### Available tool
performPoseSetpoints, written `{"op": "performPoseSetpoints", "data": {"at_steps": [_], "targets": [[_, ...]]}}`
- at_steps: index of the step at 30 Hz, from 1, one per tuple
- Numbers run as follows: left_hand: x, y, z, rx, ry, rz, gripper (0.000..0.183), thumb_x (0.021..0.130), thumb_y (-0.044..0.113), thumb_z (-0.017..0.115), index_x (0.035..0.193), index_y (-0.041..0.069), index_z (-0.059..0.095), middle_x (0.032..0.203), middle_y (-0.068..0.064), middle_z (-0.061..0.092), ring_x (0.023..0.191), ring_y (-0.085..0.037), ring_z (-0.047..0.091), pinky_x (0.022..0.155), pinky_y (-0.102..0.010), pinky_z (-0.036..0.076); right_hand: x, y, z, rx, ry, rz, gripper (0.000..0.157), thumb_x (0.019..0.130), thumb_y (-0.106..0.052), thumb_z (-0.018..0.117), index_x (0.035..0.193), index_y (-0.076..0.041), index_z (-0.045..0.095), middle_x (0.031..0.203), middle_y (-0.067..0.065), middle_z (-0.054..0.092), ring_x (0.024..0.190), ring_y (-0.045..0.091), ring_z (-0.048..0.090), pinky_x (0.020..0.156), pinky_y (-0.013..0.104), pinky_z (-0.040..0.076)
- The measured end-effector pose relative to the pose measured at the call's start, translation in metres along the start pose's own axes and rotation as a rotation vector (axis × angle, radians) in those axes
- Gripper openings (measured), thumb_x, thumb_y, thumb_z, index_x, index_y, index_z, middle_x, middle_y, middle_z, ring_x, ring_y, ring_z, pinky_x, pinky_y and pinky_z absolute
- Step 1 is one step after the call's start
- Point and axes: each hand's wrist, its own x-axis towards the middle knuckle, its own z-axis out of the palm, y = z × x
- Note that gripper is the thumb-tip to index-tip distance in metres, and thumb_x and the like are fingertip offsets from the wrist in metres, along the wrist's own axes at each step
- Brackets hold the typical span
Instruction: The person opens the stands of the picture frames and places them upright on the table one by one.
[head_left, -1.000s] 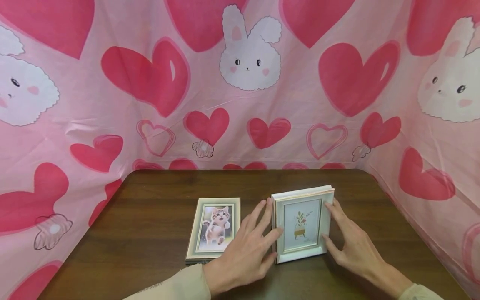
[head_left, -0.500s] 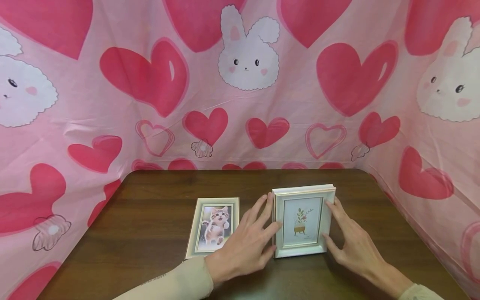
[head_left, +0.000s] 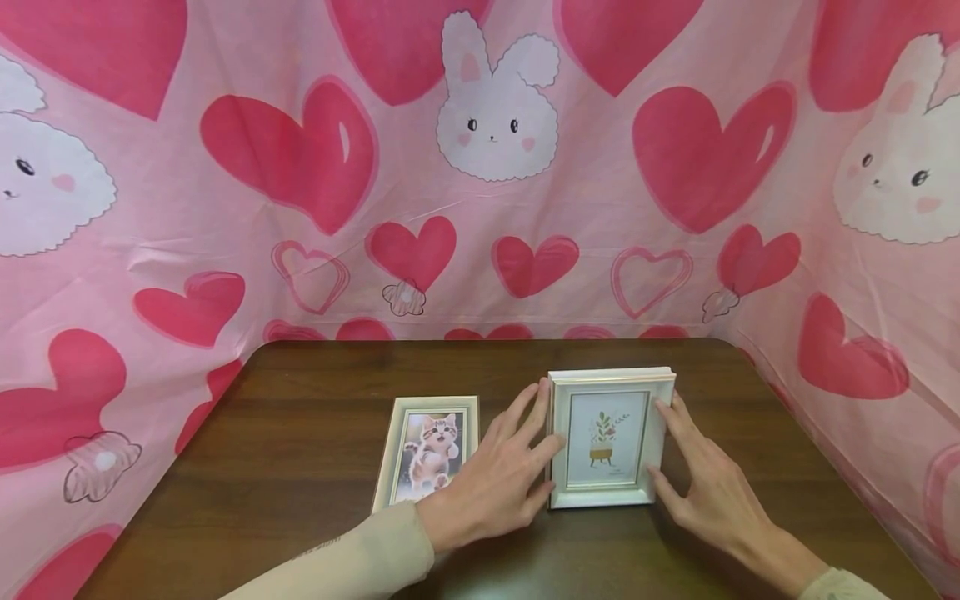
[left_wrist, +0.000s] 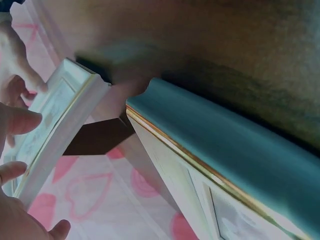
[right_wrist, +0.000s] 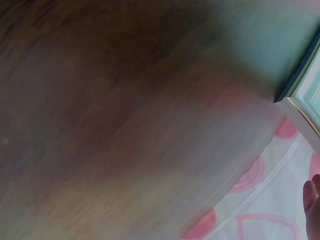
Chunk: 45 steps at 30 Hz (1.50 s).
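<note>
A white picture frame with a potted-plant print [head_left: 603, 498] stands upright on the table between both hands. My left hand [head_left: 491, 483] has its fingertips and thumb at the frame's left edge, the fingers spread and fairly straight. My right hand [head_left: 716, 496] touches the right edge with fingers and thumb. A second, cream frame with a kitten picture [head_left: 431, 450] sits to the left, its lower right covered by my left hand and sleeve. In the left wrist view the plant-print frame [left_wrist: 70, 127] is beyond the kitten frame [left_wrist: 235, 145].
The dark brown wooden table [head_left: 322, 375] has rounded far corners. Pink cloth [head_left: 487, 208] with hearts and rabbits hangs behind the table and on both sides. In the right wrist view, brown tabletop [right_wrist: 125, 125] takes up most of the picture.
The plant-print frame has shifted back and slightly to the right, its face turning squarer toward me. My left hand moved along with it, while the right hand shifted little. The kitten frame stayed put.
</note>
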Motion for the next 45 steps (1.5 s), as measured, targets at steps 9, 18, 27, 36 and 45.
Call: {"op": "performPoseSetpoints", "data": {"at_steps": [9,18,27,36,45], "targets": [[0.006,-0.002,0.003,0.005,-0.004,-0.001,0.046,0.089,0.037,0.083,0.125,0.016,0.063,0.174,-0.019,-0.008,0.160,-0.035,0.001,0.117,-0.054,0.034,0.001,0.003,0.000,-0.008,0.001,0.007,0.082,0.105,-0.060,0.038,0.159,0.002,0.040,0.167,0.022,0.034,0.109,0.033,0.066,0.080,0.045,0.048],[0.012,-0.005,0.003,-0.013,-0.035,-0.006,0.044,0.091,0.037,0.081,0.125,0.016,0.063,0.174,-0.017,-0.012,0.160,-0.036,0.002,0.118,-0.054,0.033,0.002,0.003,-0.001,-0.020,0.004,0.019,0.083,0.104,-0.061,0.038,0.160,0.001,0.039,0.167,0.021,0.033,0.109,0.036,0.066,0.079,0.048,0.049],[0.020,-0.012,0.006,0.003,-0.029,0.012,0.044,0.091,0.034,0.082,0.126,0.016,0.063,0.174,-0.017,-0.010,0.160,-0.036,0.005,0.117,-0.052,0.035,0.002,0.002,0.000,-0.011,0.007,0.040,0.084,0.103,-0.062,0.038,0.161,-0.001,0.038,0.168,0.022,0.032,0.107,0.040,0.067,0.077,0.055,0.049],[0.027,-0.021,0.012,0.006,-0.019,0.021,0.044,0.092,0.028,0.081,0.129,0.015,0.061,0.175,-0.016,-0.008,0.159,-0.035,0.009,0.117,-0.050,0.036,0.006,0.003,0.001,-0.020,0.022,0.052,0.083,0.104,-0.062,0.040,0.161,-0.001,0.038,0.168,0.022,0.031,0.109,0.042,0.067,0.079,0.053,0.048],[0.031,-0.023,0.016,0.006,-0.012,0.019,0.039,0.094,0.025,0.079,0.128,0.014,0.062,0.175,-0.015,-0.007,0.159,-0.035,0.009,0.116,-0.050,0.038,0.006,0.003,0.002,-0.024,0.022,0.056,0.085,0.103,-0.064,0.038,0.162,-0.002,0.037,0.168,0.021,0.030,0.115,0.046,0.064,0.084,0.051,0.046]]}}
